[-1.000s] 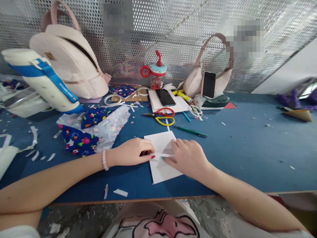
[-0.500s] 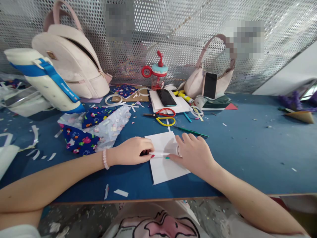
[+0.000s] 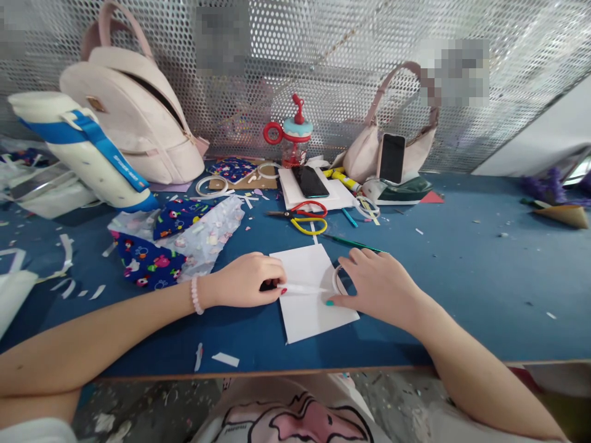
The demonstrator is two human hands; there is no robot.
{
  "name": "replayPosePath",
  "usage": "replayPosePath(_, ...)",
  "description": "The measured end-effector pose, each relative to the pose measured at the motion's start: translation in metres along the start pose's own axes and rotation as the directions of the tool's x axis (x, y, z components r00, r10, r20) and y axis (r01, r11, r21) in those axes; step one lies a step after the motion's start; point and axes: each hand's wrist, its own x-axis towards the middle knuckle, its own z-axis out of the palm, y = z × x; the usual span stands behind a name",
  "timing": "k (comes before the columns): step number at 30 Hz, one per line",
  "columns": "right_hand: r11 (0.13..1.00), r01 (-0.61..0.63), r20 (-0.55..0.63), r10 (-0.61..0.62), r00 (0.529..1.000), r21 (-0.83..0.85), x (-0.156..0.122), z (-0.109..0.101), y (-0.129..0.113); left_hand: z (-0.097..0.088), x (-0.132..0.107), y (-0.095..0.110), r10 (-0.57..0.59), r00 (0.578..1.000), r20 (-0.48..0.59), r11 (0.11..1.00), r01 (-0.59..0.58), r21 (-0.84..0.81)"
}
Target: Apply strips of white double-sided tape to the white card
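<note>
A white sheet of paper or card point(image 3: 314, 323) lies on the blue table in front of me. Across its middle runs a narrow strip of white tape point(image 3: 305, 289), from its left edge to a tape roll point(image 3: 338, 282). My left hand point(image 3: 252, 280) is closed at the left edge, thumb and finger pinching the strip's end. Over the right edge, my right hand point(image 3: 381, 286) grips the roll, which stands on its rim partly hidden by the fingers. Beyond the sheet lie scissors point(image 3: 314, 226) with red and yellow handles and a green pen point(image 3: 353, 242).
Patterned blue wrapping point(image 3: 150, 261) lies left of the sheet, with paper scraps point(image 3: 226, 359) around. Farther back stand a bottle point(image 3: 87, 154), a backpack point(image 3: 138, 123), a red-lidded cup point(image 3: 295, 138) and a handbag point(image 3: 364, 154). A phone point(image 3: 310, 181) rests on white card.
My right hand has moved right with the tape roll, and more of the strip shows over the sheet. My left hand stays at the left edge.
</note>
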Motion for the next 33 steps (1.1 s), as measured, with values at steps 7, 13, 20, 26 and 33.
replayPosePath(7,0.991,0.101,-0.043,-0.098,0.994,0.087,0.007,0.006,0.019,0.001,0.0,0.0,0.042,0.999,-0.001,0.999,-0.042,0.022)
replayPosePath(13,0.946,0.268,-0.077,-0.258,0.963,0.184,0.011,0.005,0.022,0.001,0.0,-0.001,0.036,0.999,0.009,0.999,-0.037,0.011)
replayPosePath(20,0.929,0.299,-0.037,-0.299,0.954,0.216,0.003,0.004,0.027,0.001,0.001,-0.003,0.011,1.0,0.02,0.999,-0.01,-0.031)
replayPosePath(26,0.952,0.248,-0.059,-0.241,0.969,0.182,0.003,0.009,0.033,0.002,0.0,-0.004,0.048,0.999,0.023,0.999,-0.048,0.024)
replayPosePath(33,0.989,0.132,-0.039,-0.13,0.991,0.07,0.007,0.012,0.037,0.001,0.0,-0.003,0.068,0.998,0.016,0.996,-0.069,0.058)
